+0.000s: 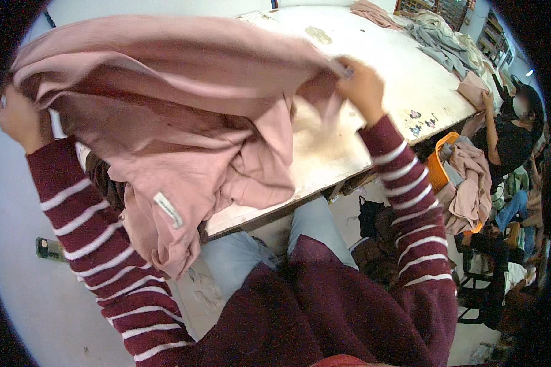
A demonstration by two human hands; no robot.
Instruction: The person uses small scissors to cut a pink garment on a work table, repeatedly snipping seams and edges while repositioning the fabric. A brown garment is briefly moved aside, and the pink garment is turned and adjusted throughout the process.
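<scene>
A large pink garment is stretched between my two hands above the near left part of a white table. My left hand grips its left end, out past the table's left edge. At the other end, my right hand is closed on the cloth's upper right corner, slightly blurred. The middle of the cloth billows up, while its lower folds droop over the table's front edge. A white label shows on the hanging part. Some dark cloth lies partly hidden behind my left sleeve.
An orange basket overflowing with pinkish cloth stands by the table's right side. Beyond it, a person in black handles a pink piece. Grey and cream garments are heaped at the far right; another pink cloth lies at the back.
</scene>
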